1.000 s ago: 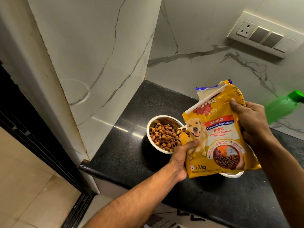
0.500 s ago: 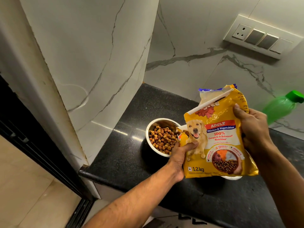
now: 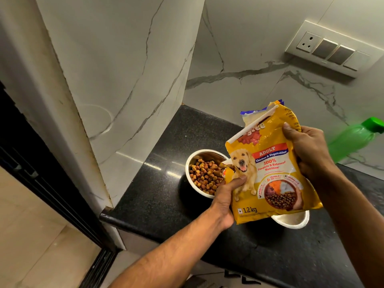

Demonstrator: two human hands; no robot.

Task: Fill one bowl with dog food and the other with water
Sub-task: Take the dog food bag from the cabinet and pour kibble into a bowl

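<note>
A black speckled stone counter (image 3: 162, 194) sat in a corner of white veined marble walls (image 3: 128, 65), and everything else took its place from the round steel bowl of brown and tan dog kibble (image 3: 204, 173) standing on it. Up the wall to the right of that bowl was a white socket-and-switch plate (image 3: 330, 48); farther right, against the wall, leaned a translucent green plastic bottle with a green cap (image 3: 353, 140). A yellow dog-food bag printed with a golden dog (image 3: 270, 163) was held just right of the kibble bowl, its lower left corner overlapping the rim and its body hiding most of a second white-rimmed bowl (image 3: 291, 221) below it. The left hand (image 3: 226, 198) pinched the bag's lower left edge, thumb on the printed face. The right hand (image 3: 307, 150) clasped the bag's upper right side, fingers curled closed around it.
</note>
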